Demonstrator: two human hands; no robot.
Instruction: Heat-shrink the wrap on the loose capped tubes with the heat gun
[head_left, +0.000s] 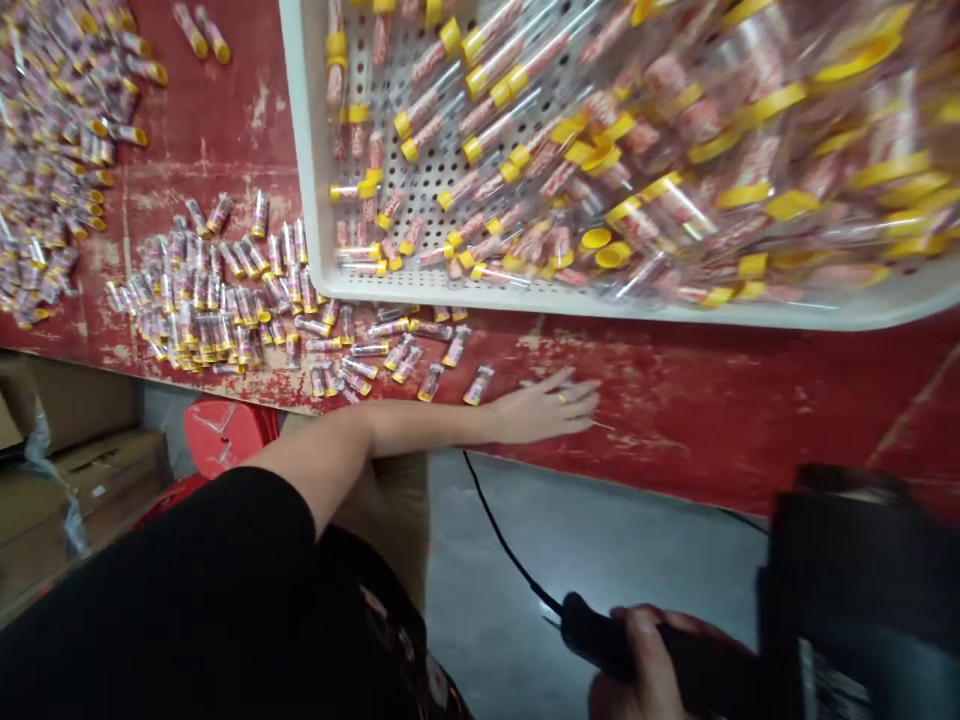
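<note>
Two hands in view: left hand flat and open on the red table, holding nothing, just right of loose yellow-capped tubes. Right hand clenched on the handle of a black corded tool, probably a heat gun, low off the table edge; white perforated tray of tubes sits above

We find no text that we can read anywhere in this view. The small tubes on the red table carry printed wrappers in red and white, but the print is too small and blurred for us to make out. The tubes in the white tray are smeared by motion. The black tool in the right hand shows a pale label patch, which we cannot read.
</note>
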